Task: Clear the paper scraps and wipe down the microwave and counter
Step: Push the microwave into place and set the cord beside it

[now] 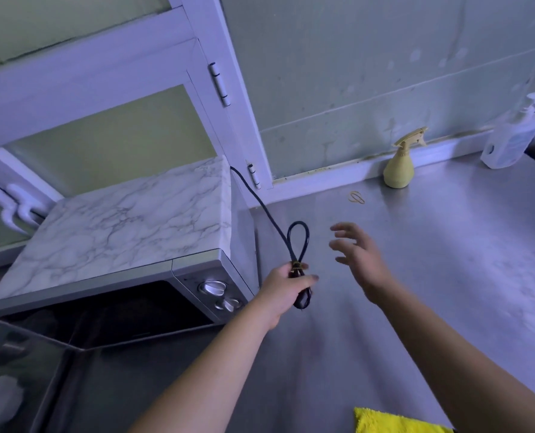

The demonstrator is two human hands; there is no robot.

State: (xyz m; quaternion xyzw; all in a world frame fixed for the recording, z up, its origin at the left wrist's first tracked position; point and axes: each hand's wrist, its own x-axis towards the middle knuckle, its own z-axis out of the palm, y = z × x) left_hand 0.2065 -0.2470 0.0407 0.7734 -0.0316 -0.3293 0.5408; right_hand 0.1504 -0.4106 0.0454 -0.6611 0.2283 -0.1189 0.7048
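Left hand [286,289] is out in front, arm stretched forward, fingers curled tight round a looped black cord [297,242]. 1 loop sticks up above the fist, a tan band cinching the bundle, and the free run trails back behind the microwave [119,226]. Right hand [361,260] floats just beside it over the counter [447,276], palm down, fingers spread and relaxed, holding nothing.

Count time: 2 hands, 1 cord, and 1 microwave at the counter's left end. It is marble-patterned on top, with 2 knobs [212,287] on its front and the door swung open. Along the back edge stand 1 yellow spray bottle [400,167] and, towards the far right corner, 1 clear pump bottle [509,139]. Tan rubber bands [356,197] lie near the spray bottle; whether that is 1 or 2, I cannot tell. 1 yellow cloth [394,421] peeks in at the front edge.
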